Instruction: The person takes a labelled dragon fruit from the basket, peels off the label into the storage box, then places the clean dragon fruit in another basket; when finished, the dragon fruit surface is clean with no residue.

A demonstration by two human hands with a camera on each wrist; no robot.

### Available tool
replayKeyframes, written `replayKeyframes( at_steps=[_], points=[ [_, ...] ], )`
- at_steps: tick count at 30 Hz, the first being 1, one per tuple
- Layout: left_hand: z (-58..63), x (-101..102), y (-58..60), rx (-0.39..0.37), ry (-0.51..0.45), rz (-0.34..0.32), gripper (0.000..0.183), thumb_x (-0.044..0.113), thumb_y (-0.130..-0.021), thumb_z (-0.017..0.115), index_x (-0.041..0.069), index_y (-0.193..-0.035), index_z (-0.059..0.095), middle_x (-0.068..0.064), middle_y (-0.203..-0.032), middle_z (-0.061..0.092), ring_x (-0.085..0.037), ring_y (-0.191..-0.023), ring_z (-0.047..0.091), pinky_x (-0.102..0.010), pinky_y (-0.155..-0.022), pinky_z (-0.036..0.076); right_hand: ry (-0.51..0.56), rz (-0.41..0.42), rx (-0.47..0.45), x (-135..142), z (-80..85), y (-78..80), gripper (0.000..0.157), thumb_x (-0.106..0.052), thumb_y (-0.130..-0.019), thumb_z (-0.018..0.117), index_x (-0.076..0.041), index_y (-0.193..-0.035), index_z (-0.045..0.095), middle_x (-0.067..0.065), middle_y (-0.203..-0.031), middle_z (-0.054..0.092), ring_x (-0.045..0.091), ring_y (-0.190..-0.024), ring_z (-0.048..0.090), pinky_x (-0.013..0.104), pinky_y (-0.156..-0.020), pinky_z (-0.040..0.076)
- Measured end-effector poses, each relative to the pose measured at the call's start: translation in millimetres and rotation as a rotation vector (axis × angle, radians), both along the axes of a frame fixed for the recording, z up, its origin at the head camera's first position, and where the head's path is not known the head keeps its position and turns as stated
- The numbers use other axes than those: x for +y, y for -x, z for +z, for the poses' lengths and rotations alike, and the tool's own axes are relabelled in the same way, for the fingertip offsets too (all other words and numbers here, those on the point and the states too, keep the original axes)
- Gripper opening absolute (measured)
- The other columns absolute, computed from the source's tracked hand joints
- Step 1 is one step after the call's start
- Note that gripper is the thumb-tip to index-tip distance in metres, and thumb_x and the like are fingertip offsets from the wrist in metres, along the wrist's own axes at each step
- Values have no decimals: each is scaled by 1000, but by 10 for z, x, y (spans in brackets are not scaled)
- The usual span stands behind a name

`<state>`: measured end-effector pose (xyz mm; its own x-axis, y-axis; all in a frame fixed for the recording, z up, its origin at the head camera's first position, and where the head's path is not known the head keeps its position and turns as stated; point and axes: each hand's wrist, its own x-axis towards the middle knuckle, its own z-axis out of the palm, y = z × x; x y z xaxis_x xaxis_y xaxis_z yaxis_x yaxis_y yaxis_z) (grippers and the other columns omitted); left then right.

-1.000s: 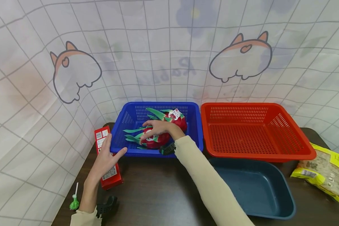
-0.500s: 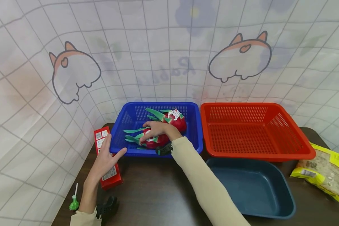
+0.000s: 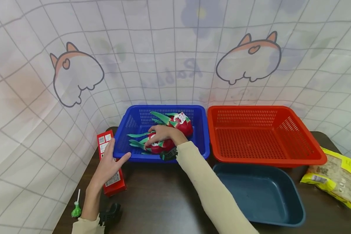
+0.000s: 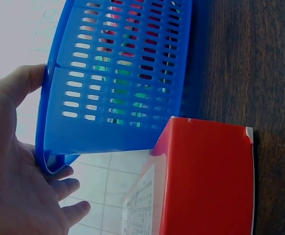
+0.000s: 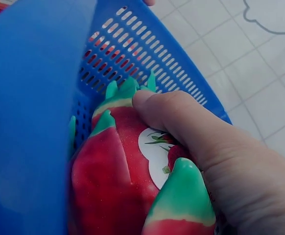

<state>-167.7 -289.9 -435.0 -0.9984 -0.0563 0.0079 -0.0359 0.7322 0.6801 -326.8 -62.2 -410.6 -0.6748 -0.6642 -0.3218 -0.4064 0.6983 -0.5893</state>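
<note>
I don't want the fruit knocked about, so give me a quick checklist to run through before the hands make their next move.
1. Blue basket held: ok, the left hand grips its rim near the front left corner.
2. Right hand on the nearer dragon fruit: ok, it lies over the fruit, thumb against its side.
3. Grip firm enough to lift: cannot tell, the other fingers are hidden in the right wrist view.
4. Right hand clear of the farther dragon fruit: cannot tell, they are close and contact is unclear.
5. Left hand free to help: not ok, it is occupied at the rim.
</note>
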Motion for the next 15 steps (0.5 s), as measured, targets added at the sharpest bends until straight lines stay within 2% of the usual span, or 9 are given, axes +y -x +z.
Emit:
replayKeyframes(
  at_steps=[6,12,15],
  points=[
    [16,-2,-7,-8,0,2,103,61,-89,55,20,-156,-11,-12,-165,-3,-47,-147,13,-71,-109,22,-1,0,42,-13,-17,12,75,-56,-80,67,-22,-144,45,5,-142,51,21,-124,49,42,-103,47],
    [13,-16,-1,-9,-3,-5,102,60,-89,55,19,-156,-10,-12,-165,-3,-45,-148,11,-70,-111,20,11,-10,45,-14,-39,10,74,-55,-80,66,-26,-145,46,5,-147,49,22,-130,47,42,-103,47],
    [6,-24,6,-18,-7,-9,102,60,-89,55,16,-156,-9,-13,-165,-4,-44,-149,9,-71,-111,18,18,-12,51,-12,-62,12,72,-56,-80,66,-28,-145,47,4,-145,51,20,-128,49,40,-101,48]
  ],
)
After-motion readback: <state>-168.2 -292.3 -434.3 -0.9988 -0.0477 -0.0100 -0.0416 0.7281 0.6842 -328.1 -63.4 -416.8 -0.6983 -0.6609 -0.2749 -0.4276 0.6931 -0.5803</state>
